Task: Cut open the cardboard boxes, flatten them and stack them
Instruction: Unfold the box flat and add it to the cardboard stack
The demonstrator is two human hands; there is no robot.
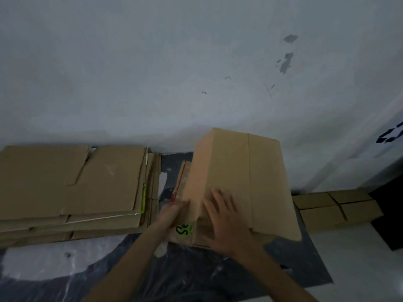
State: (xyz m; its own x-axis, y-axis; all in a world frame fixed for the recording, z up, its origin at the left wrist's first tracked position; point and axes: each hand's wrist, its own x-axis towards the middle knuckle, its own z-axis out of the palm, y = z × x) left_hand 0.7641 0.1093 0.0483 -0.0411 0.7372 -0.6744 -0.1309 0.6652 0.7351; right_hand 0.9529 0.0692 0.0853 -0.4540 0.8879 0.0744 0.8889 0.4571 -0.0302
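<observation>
As the left hand curls round the near left edge of a tall cardboard box, the right hand lies flat on the box's upper face, fingers straight and spread, pressing on it. The hands sit close together at the near end of the box, and both bare forearms reach to it from its near side.

The step in hand looks like flattening: the box leans, with its left wall slanting inward. No knife shows, and whether the seams are already cut cannot be told.

The next move likely calls for a firm downward push from the right palm while the left hand steadies the edge, so the walls fold along their creases.

A green sticker marks the box's near end, and a red tape strip runs along cardboard just left of it. Under the box lies a dark plastic sheet. Left of the box sits the stack of flattened cardboard. To its right, small cardboard boxes wait by the grey wall.
</observation>
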